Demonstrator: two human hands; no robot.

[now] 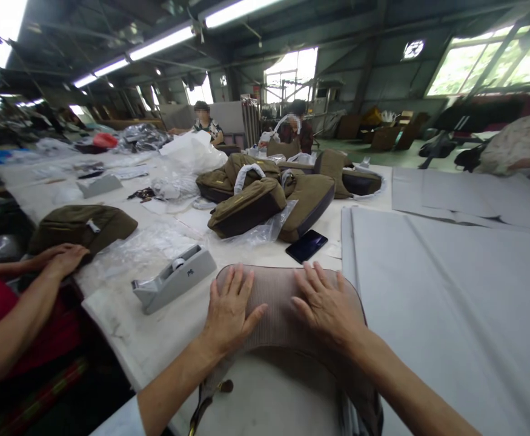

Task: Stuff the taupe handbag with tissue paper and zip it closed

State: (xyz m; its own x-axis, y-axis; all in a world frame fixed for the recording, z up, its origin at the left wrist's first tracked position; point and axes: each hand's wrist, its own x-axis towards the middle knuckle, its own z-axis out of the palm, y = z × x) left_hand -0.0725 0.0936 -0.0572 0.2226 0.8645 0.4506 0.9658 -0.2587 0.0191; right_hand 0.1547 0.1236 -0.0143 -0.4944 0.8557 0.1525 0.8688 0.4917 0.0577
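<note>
A taupe ribbed cushion cover [276,315] lies flat on the white table [155,339] right in front of me. My left hand [229,310] rests palm down on its left part, fingers spread. My right hand [326,306] presses flat on its right part, fingers apart as well. Neither hand grips anything. A zipper pull [223,386] hangs at the cover's near left corner.
A grey tape dispenser [174,277] sits left of the cover, a black phone [307,245] beyond it. Olive cushions [251,203] in plastic are piled further back. Grey sheets [450,284] cover the right side. A co-worker's hands [60,257] rest at left; other people sit further back.
</note>
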